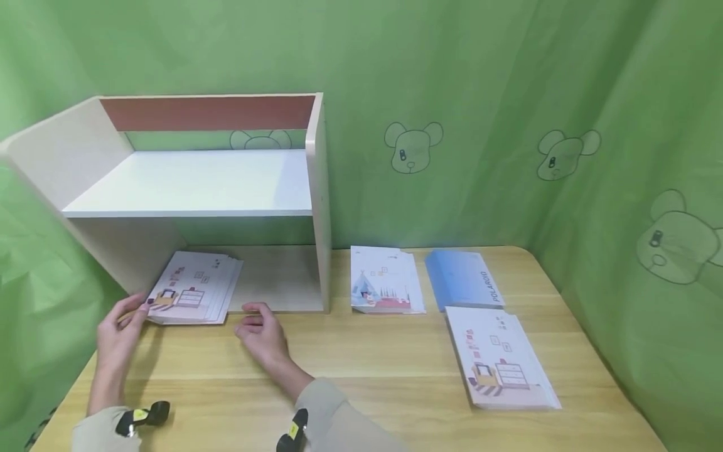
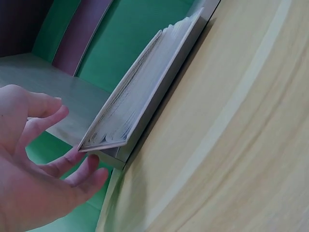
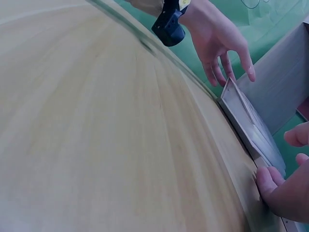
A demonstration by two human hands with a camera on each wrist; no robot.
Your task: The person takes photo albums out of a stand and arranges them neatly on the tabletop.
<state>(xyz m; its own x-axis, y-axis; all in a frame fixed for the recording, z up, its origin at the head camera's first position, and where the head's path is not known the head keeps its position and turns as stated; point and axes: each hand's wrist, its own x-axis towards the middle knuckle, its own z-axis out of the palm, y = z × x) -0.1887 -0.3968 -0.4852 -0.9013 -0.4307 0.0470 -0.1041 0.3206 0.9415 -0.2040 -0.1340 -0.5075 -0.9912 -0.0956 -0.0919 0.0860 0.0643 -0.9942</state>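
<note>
A white album-like book (image 1: pixel 192 289), its cover printed with a chair and dresser, lies flat on the lower board of a small shelf unit (image 1: pixel 319 207), at the left. Its front edge juts slightly past the board. My left hand (image 1: pixel 118 336) is at the book's front left corner; in the left wrist view the lower fingers (image 2: pixel 63 164) touch that corner, thumb raised away. Just off the front right corner is my right hand (image 1: pixel 268 336), fingers loosely bent and holding nothing. The right wrist view shows its fingertips close to the book (image 3: pixel 251 123); contact there is unclear.
Right of the shelf lie a white book with a tent picture (image 1: pixel 381 279), a blue book marked POLAROID (image 1: pixel 463 279), and another chair-and-dresser book (image 1: pixel 499 358) nearer the front. A white upper shelf (image 1: pixel 209 182) spans above the hands. Green curtain (image 1: pixel 480 81) hangs behind the wooden table (image 1: pixel 367 376).
</note>
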